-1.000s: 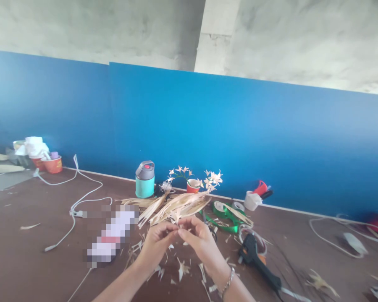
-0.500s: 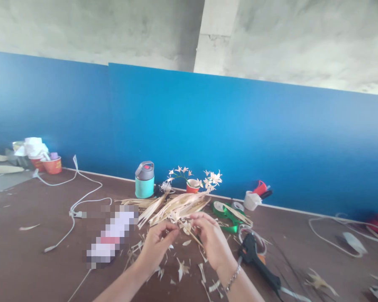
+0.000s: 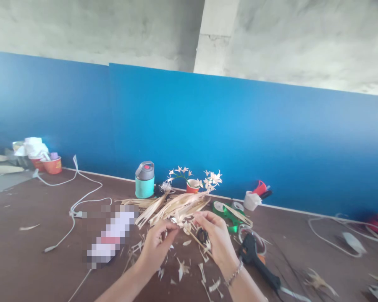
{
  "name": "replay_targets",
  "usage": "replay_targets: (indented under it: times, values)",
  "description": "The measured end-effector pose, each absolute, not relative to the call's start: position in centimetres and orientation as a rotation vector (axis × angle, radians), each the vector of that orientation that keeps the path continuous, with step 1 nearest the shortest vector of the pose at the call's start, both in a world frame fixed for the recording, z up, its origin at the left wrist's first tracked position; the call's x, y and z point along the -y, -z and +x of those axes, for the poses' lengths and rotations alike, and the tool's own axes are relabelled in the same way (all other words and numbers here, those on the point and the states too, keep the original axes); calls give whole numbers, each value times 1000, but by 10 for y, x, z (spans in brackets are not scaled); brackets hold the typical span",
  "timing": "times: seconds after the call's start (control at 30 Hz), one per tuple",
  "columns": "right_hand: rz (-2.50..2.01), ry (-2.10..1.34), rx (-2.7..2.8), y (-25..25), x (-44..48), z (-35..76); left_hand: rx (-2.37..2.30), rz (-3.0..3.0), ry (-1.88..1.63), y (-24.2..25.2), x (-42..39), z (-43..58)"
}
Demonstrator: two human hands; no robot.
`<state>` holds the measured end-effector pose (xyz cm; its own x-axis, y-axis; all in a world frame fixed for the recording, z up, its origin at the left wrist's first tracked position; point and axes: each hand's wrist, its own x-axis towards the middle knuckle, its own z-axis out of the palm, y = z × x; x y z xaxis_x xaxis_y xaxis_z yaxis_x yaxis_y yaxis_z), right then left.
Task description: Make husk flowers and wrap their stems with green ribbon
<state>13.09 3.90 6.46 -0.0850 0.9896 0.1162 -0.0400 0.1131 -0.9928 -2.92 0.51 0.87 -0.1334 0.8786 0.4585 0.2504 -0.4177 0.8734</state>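
Observation:
A small pale flower (image 3: 178, 219), its petals like dried husk, sits at the fingertips of my left hand (image 3: 156, 244), whose thumb and forefinger pinch it from the left. Facing it, my right hand (image 3: 219, 239) has thumb and forefinger drawn together close to the petals; whatever lies between them is too small to name. A thin straw-coloured stick (image 3: 198, 241) runs slantwise under the right hand. Behind both hands lies a heap of dried husk strips (image 3: 176, 206). Cut scraps and a loose husk flower (image 3: 182, 268) lie on the brown table (image 3: 59, 272) below.
A black glue gun (image 3: 260, 264) lies right of my right hand, beside green ribbon (image 3: 231, 216). At the back stand a teal bottle (image 3: 144, 184), a red cup (image 3: 192, 188) with husk flowers and a white cup (image 3: 252, 200). White cables (image 3: 88, 197) cross the left side.
My right hand has shifted slightly right, away from the left, uncovering more of the stick and a dark round thing beneath. The left hand stays almost where it was.

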Motion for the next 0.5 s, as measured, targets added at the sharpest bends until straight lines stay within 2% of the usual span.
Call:
replay_targets:
  times: [0.23,0.37,0.5]
  values:
    - [-1211,-792,1497,-73,-49,167,-1341,1645,-1583,-4,-8,-28]
    - [-1547,-529,1795,-68,-55,217,-1370,1579,-1552,-2,-10,-27]
    - [-2049,31,1919,-50,-45,269,-1363,1489,-1498,-3,-9,-26]
